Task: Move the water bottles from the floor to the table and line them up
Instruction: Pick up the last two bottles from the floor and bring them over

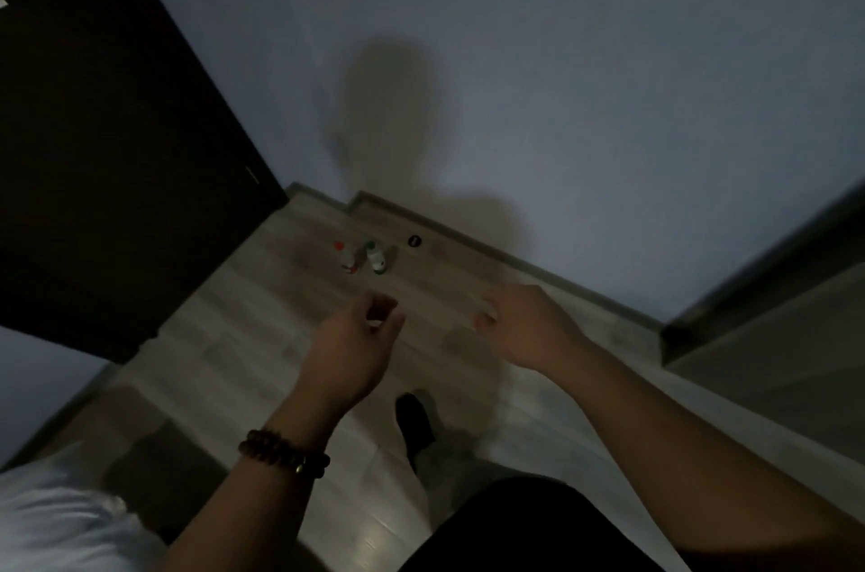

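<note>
Dark trouser leg [538, 524]: lowest in the view, right of centre.
White cloth [56, 520]: blurred, in the lower left corner.
Beaded bracelet [285, 454]: dark beads wound round the left wrist.
Foot [414, 424]: dark-clad, planted on the pale wood floor [243, 337] between the two forearms.
Left hand [355, 337]: raised above the floor, fingers loosely curled towards the thumb, gripping nothing.
Right hand [519, 323]: level with the left and apart from it, fingers loosely bent inward, also without anything in it.
Red-capped bottle [346, 260]: upright on the floor beyond the left hand, near the skirting board.
Green-capped bottle [376, 260]: upright just beside the red-capped one, on its right; neither hand touches either bottle.
Black round object [414, 240]: small, on the floor near the green-capped bottle, closer to the wall; too small to identify.
Grey surface [772, 314]: at the right edge, raised above the floor; whether it is the table cannot be told.
Dark panel [93, 127]: tall, fills the left side.
Wall [608, 80]: pale blue-grey, carrying the person's shadow.
</note>
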Demonstrator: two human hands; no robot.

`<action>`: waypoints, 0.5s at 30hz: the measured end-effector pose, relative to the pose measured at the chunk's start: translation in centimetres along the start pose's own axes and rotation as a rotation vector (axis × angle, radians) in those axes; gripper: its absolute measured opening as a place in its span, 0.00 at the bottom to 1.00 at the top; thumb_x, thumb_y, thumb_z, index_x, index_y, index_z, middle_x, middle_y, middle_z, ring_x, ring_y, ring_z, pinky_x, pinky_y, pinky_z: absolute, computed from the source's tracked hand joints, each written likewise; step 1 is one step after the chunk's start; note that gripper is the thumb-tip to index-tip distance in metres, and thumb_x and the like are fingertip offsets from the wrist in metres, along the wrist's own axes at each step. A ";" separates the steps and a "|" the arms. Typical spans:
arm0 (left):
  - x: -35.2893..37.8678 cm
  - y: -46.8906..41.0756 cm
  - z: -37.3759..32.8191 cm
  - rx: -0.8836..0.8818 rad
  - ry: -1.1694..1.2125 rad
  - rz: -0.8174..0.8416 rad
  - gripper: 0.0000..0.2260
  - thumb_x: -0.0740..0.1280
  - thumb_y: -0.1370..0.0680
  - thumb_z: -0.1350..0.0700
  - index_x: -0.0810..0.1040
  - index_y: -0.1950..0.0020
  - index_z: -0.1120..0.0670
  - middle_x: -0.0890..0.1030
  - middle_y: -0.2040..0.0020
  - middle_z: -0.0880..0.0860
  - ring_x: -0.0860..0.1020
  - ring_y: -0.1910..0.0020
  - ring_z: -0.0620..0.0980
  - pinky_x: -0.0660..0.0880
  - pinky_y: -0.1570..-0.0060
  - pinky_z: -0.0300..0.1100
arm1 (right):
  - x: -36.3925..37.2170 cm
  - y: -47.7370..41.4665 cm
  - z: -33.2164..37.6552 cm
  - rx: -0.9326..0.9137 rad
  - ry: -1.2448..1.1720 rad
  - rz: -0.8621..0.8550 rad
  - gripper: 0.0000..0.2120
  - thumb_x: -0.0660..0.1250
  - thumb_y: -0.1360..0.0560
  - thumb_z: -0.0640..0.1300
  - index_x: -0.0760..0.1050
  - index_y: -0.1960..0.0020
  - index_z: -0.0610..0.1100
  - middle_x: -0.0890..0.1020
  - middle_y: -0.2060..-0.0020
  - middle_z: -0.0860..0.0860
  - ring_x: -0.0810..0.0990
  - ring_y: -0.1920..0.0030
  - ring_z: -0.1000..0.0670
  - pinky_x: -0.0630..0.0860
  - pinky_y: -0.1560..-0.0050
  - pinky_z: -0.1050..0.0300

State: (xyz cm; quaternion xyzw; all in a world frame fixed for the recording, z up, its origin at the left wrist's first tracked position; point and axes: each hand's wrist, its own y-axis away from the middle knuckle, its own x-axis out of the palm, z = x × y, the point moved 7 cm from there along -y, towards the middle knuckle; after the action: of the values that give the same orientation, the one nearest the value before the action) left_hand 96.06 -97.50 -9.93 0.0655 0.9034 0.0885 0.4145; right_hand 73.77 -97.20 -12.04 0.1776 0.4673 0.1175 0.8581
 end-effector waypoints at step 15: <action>-21.5 -26.3 14.2 -0.077 -0.099 0.071 0.12 0.66 0.18 0.48 0.78 0.36 0.48 0.80 0.46 0.41 0.79 0.51 0.39 0.72 0.57 0.31 | 2.9 -31.6 22.6 -0.019 -0.039 0.014 0.23 0.62 0.18 0.54 0.76 0.31 0.39 0.83 0.39 0.42 0.81 0.41 0.43 0.78 0.40 0.51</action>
State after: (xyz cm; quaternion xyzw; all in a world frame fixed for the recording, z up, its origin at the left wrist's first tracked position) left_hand 119.62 -125.75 -8.77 0.0856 0.8748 0.1344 0.4576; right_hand 95.53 -129.22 -16.07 0.1748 0.4482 0.1245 0.8678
